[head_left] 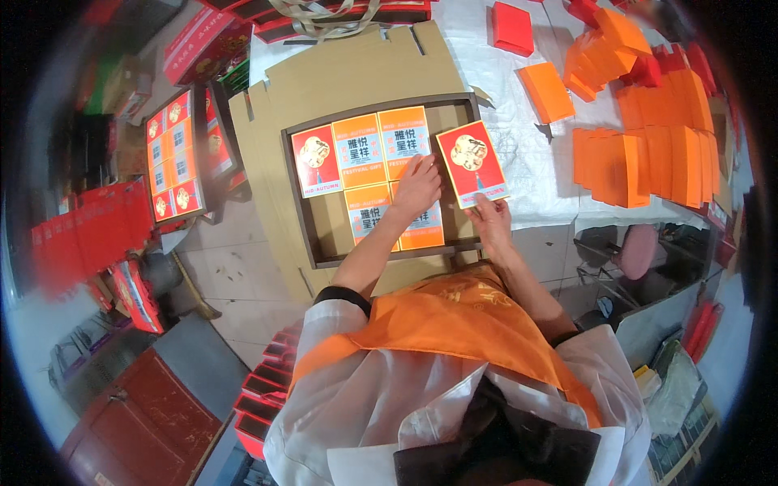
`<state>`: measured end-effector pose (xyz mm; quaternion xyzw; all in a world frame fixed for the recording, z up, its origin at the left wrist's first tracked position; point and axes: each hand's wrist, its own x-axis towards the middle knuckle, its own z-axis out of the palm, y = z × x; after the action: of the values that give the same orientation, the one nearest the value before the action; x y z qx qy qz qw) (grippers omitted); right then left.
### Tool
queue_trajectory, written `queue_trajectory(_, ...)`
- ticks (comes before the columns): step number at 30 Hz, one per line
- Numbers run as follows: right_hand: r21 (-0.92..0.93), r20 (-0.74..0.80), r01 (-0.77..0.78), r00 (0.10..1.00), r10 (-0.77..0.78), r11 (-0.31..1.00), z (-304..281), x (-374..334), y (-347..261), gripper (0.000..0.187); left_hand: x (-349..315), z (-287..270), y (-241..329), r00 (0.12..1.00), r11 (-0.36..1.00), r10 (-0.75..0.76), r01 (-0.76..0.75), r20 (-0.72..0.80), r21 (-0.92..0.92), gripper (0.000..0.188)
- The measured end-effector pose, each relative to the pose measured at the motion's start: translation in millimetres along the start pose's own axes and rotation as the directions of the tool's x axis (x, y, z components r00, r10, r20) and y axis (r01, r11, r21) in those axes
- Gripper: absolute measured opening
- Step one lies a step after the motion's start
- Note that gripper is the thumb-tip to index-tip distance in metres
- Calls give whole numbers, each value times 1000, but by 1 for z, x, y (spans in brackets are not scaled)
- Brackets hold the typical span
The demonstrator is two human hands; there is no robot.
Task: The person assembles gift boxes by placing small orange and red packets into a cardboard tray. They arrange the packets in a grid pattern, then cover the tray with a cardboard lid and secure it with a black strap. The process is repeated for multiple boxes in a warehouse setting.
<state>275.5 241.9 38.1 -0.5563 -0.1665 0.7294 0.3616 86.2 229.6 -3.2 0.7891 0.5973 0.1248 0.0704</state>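
A dark-rimmed shallow tray [288, 162] lies on brown cardboard, with flat boxes inside it. A red box [317, 166] with a round pale picture fills its upper left cell. Orange boxes [356, 174] with pale blue panels sit in the upper middle, upper right and below. My left hand [417, 190] rests over the orange boxes, fingertips on the upper right one, with nothing seen in its grasp. At the tray's right side, my right hand [491, 219] grips the lower edge of another red box [472, 162], which lies tilted over the tray's right rim.
Stacked orange boxes [612, 170] and a plain red box [512, 29] stand on the white-covered table [527, 194] to the right. A filled tray [172, 158] lies at the left. Pale ribbon handles [328, 20] are at the far edge. A stool [639, 251] stands right.
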Motion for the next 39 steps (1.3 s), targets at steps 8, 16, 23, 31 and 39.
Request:
queue_trajectory(8, 86, 87, -71, 994, 63, 994, 46, -6, 10, 19, -16, 1, -2, 990, 989, -119, 112, -70, -96, 35)
queue_trajectory(16, 219, 95, -169, 984, 152, 961, 60, 53, 16, 22, -24, 2, -4, 986, 960, -147, 124, -77, -252, 28)
queue_trajectory(23, -128, 120, -361, 919, 375, 924, 32, 78, -1, 28, -21, 9, -1, 961, 922, -157, 59, -229, -383, 28)
queue_trajectory(31, -650, 467, 573, 819, -332, 499, 28, 161, -103, 29, 45, -5, 0, 958, 951, -270, 281, 95, -131, 69)
queue_trajectory(39, -970, 218, 106, 783, -583, -220, 97, 359, -236, 89, 46, 20, -1, 938, 948, -318, 315, 134, 45, 65)
